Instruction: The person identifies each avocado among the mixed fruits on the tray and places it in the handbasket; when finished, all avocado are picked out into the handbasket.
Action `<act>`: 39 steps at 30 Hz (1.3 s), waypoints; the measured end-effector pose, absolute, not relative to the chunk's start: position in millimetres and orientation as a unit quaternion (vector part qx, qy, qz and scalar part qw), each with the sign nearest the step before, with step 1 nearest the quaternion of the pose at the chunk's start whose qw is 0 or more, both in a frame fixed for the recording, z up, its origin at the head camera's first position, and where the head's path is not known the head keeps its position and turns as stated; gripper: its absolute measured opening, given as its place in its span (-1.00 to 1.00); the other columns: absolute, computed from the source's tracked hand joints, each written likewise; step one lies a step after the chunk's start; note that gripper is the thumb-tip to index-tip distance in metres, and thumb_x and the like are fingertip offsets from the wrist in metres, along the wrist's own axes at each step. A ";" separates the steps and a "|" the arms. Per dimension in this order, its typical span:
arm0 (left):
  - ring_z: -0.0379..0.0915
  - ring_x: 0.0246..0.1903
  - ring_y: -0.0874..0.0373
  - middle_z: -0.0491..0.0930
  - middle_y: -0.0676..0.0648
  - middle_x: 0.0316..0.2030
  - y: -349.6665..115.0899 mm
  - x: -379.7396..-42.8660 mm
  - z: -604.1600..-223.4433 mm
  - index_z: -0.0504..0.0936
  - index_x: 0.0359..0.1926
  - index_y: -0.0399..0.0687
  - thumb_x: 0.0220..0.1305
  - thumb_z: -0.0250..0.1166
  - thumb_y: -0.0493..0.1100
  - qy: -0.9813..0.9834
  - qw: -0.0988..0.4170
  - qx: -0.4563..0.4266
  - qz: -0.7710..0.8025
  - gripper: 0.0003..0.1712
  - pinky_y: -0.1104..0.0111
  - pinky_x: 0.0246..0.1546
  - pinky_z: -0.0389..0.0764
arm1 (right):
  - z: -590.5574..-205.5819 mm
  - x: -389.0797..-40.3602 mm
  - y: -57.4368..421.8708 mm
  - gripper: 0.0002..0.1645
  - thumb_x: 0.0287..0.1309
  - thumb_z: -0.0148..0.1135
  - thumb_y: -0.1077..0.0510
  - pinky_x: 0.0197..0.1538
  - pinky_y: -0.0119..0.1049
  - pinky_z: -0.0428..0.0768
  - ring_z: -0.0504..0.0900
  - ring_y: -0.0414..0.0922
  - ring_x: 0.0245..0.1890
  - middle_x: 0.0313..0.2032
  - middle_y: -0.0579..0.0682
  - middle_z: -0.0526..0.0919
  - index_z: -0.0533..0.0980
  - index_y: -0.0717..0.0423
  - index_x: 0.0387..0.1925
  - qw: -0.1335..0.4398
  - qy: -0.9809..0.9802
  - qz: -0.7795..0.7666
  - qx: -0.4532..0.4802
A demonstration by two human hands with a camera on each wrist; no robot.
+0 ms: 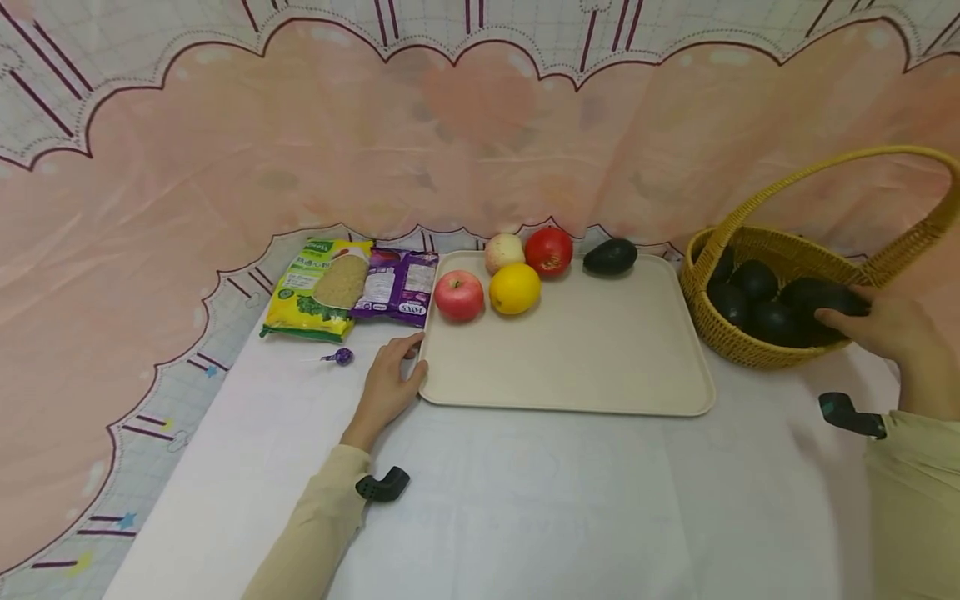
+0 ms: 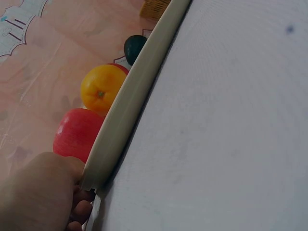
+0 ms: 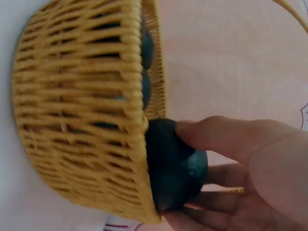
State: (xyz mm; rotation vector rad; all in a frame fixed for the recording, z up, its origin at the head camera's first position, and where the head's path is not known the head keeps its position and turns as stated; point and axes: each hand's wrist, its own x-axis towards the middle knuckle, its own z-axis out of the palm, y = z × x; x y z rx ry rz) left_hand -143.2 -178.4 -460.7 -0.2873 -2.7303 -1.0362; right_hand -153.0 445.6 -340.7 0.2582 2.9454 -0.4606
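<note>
At the upper right, my right hand (image 1: 900, 329) grips a dark avocado (image 1: 821, 296) at the rim of a woven basket (image 1: 757, 350). The right wrist view shows thumb and fingers round this avocado (image 3: 175, 168); more dark avocados (image 1: 753, 281) lie in the basket. My left hand (image 1: 387, 387) holds the left edge of a beige tray (image 1: 570, 367), its fingers curled at the rim. On the tray are a red apple (image 1: 459, 296), a yellow-orange fruit (image 1: 515, 289), a pale peach-like fruit (image 1: 504, 252), a red pomegranate-like fruit (image 1: 549, 252) and another avocado (image 1: 611, 257).
Left of the tray lie a yellow-green food bag (image 1: 318, 292), a purple packet (image 1: 397, 287) and a purple-wrapped lollipop (image 1: 342, 357). The basket's tall handle (image 1: 817, 173) arches above it. A white cloth (image 1: 555, 500) covers the table, with a pink patterned cloth (image 1: 337, 142) behind.
</note>
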 end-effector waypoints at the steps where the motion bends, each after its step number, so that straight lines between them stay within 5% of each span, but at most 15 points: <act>1: 0.40 -0.08 -0.02 0.54 -0.17 -0.02 -178.9 -143.0 -460.6 0.44 0.22 -0.12 0.20 0.20 -0.24 -0.926 0.105 -0.097 -0.350 -0.48 0.12 0.00 0.40 | -339.9 -154.4 446.2 0.05 0.26 -0.12 -0.30 0.02 0.45 0.23 0.19 0.58 0.00 0.12 0.72 0.12 -0.10 0.50 0.34 0.077 0.983 -0.149 0.081; 21: 0.39 -0.08 -0.01 0.53 -0.17 -0.02 -181.1 -142.1 -460.0 0.44 0.22 -0.12 0.20 0.20 -0.24 -0.925 0.110 -0.089 -0.353 -0.48 0.12 -0.03 0.39 | -345.9 -152.5 429.8 0.04 0.29 -0.18 -0.27 0.11 0.43 0.13 0.08 0.61 0.12 0.18 0.70 0.07 -0.21 0.49 0.37 0.050 0.975 -0.197 0.094; 31: 0.39 -0.08 -0.01 0.53 -0.17 -0.02 -180.4 -143.9 -460.3 0.44 0.23 -0.12 0.22 0.19 -0.22 -0.925 0.104 -0.090 -0.354 -0.48 0.12 -0.02 0.40 | -344.2 -160.3 427.3 0.05 0.20 0.02 -0.28 0.09 0.39 0.16 0.14 0.55 0.10 0.14 0.67 0.18 0.03 0.54 0.31 -0.005 0.975 -0.204 0.082; 39: 0.39 -0.05 0.00 0.52 -0.15 0.02 -178.1 -141.9 -461.4 0.42 0.24 -0.09 0.23 0.18 -0.21 -0.926 0.088 -0.088 -0.357 -0.48 0.11 0.01 0.40 | -334.4 -182.0 435.3 0.03 0.19 0.05 -0.26 0.17 0.38 0.14 0.10 0.51 0.22 0.30 0.54 0.09 -0.04 0.32 0.41 0.002 0.950 -0.298 0.098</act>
